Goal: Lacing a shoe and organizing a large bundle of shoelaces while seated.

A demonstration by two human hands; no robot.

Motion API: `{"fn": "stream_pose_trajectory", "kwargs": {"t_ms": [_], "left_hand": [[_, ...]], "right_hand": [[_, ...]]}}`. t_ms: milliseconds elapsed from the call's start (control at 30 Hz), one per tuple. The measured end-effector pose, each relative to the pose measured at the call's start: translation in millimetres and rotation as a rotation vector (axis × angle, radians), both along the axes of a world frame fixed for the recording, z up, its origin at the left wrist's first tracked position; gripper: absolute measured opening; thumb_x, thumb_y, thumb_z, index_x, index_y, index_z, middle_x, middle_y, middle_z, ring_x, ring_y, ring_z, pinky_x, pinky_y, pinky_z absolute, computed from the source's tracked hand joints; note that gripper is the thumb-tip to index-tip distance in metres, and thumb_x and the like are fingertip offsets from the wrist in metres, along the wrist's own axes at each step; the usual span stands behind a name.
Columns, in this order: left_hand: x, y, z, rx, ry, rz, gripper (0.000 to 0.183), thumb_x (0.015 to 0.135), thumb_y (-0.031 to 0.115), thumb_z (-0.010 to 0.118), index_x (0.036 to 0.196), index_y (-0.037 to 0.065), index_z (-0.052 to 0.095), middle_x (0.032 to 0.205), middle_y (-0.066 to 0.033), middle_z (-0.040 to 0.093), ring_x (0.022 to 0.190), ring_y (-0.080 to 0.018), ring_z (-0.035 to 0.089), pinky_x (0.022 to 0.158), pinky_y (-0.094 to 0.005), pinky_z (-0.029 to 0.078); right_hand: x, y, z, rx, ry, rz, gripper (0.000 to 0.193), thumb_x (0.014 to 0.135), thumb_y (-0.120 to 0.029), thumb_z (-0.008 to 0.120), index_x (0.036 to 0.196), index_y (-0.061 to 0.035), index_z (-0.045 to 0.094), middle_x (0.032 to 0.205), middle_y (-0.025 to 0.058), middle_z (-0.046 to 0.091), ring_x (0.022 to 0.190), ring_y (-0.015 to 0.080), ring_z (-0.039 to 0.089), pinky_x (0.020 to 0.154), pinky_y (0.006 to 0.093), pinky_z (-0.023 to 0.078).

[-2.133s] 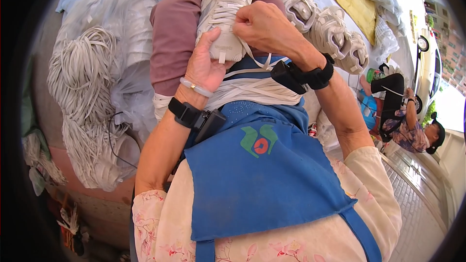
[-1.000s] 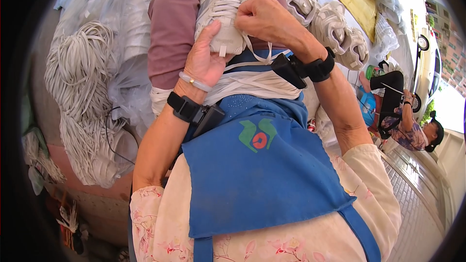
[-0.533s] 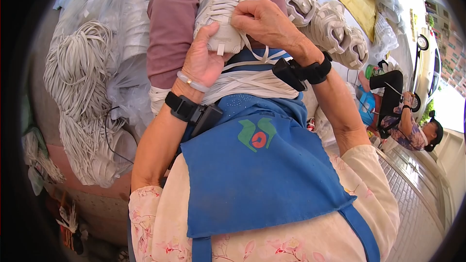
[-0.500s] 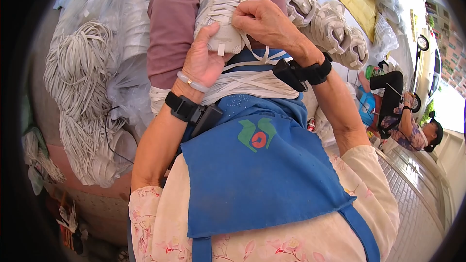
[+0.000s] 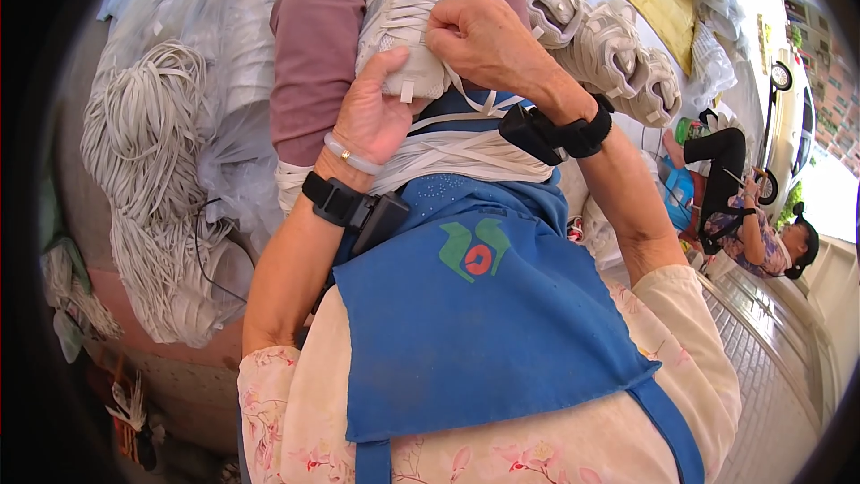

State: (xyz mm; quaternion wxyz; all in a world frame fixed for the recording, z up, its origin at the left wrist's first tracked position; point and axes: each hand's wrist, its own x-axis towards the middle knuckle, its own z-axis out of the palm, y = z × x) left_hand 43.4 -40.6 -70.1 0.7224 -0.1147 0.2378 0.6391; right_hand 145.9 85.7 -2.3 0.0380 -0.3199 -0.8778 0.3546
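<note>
A pale grey-white sneaker [image 5: 414,36] lies between my knees, its tongue end toward me and its upper crossed by laces. My left hand [image 5: 381,108] is wrapped round the tongue end, with the thumb on top of the tongue and the fingers hidden beneath. At the right edge of the lacing, my right hand [image 5: 488,40] is closed in a pinch. Its fingertips seem to be on the shoelace [image 5: 457,81], though the exact grip is hidden. Loose lace hangs below that hand. A bundle of flat white laces [image 5: 457,159] rests across my lap above the blue apron [image 5: 475,323].
To my left hang large bunches of pale laces [image 5: 148,143] beside clear plastic bags [image 5: 237,36]. Several similar sneakers [image 5: 609,49] stand at the right, near a yellow sheet [image 5: 658,0]. Farther right sits another person [image 5: 752,233], with a parked car [image 5: 788,125] behind.
Both hands stay almost in place on the sneaker; the right hand and wrist have shifted very slightly left. The seated person's hands have moved a little.
</note>
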Motion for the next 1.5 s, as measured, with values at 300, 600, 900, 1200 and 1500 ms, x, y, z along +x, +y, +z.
{"fn": "stream_pose_trajectory", "kwargs": {"t_ms": [300,600,900,1200,1500], "left_hand": [[0,-1,3,0.009,0.067,-0.019,0.043,0.089,0.021,0.056,0.128,0.009,0.046,0.121,-0.0036,0.056,0.112,-0.0166,0.053,0.095,-0.0395,0.043],[1,-1,1,0.009,0.062,-0.02,0.038,0.086,0.016,0.06,0.123,0.009,0.051,0.117,-0.0018,0.059,0.107,-0.0134,0.055,0.093,-0.0346,0.043],[0,-1,4,0.035,0.055,-0.027,0.036,0.086,0.014,0.059,0.12,0.006,0.053,0.116,-0.0038,0.059,0.107,-0.0153,0.056,0.094,-0.0351,0.042],[-1,0,5,0.016,0.037,-0.01,0.044,0.091,0.02,0.054,0.131,0.006,0.042,0.124,-0.0054,0.054,0.113,-0.0179,0.052,0.095,-0.0396,0.042],[-1,1,3,0.059,0.105,-0.051,0.047,0.09,0.022,0.056,0.132,0.008,0.041,0.124,-0.0046,0.053,0.112,-0.0166,0.052,0.093,-0.039,0.044]], "right_hand": [[8,-6,-10,-0.016,0.234,0.01,0.017,0.076,-0.015,0.053,0.069,0.0009,0.057,0.063,0.0202,0.053,0.06,0.0378,0.055,0.058,0.0425,0.044],[4,-11,-6,0.214,0.137,0.02,0.016,0.073,-0.008,0.053,0.061,0.0016,0.054,0.061,0.0181,0.055,0.064,0.0364,0.058,0.058,0.0427,0.046],[12,-8,-7,-0.397,0.143,-0.249,0.015,0.076,-0.013,0.06,0.072,0.0018,0.061,0.065,0.0123,0.059,0.062,0.0302,0.055,0.059,0.0343,0.045],[18,-13,-9,-0.233,0.215,-0.244,0.015,0.079,-0.015,0.064,0.078,0.0007,0.063,0.063,0.0087,0.058,0.058,0.0132,0.055,0.056,0.0276,0.046],[12,-15,-12,-0.239,0.311,-0.25,0.013,0.078,-0.01,0.064,0.082,0.002,0.062,0.065,0.0118,0.06,0.057,0.0162,0.058,0.056,0.0284,0.047]]}}
